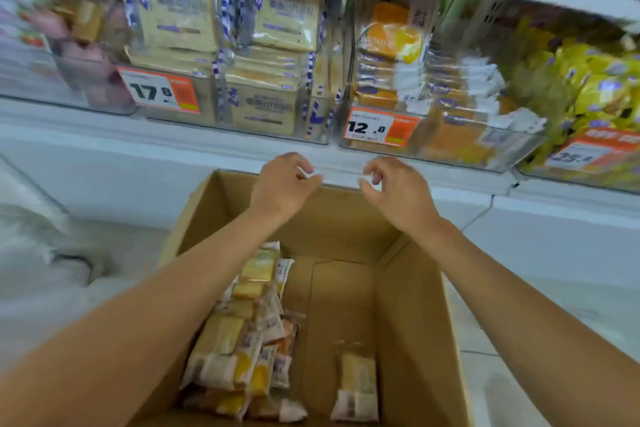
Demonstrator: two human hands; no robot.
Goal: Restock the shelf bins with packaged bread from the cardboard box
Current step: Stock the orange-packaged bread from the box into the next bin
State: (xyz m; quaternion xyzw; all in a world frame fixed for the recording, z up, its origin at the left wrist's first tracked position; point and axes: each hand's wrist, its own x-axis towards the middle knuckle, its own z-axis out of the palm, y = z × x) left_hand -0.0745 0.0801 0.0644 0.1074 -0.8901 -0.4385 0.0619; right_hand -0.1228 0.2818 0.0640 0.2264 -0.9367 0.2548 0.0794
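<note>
An open cardboard box stands below the shelf. Several packaged breads lie stacked along its left side, and a single pack lies at the lower right of its floor. My left hand and my right hand hover over the box's far rim, just under the shelf edge, both empty with fingers loosely curled and apart. Above them sits a clear shelf bin with orange-and-white bread packs and a 12.8 price tag.
To the left, another clear bin holds pale sliced bread packs behind a 17.8 tag. A bin of yellow packs is at the right. A white shelf ledge runs across. A pale floor lies right of the box.
</note>
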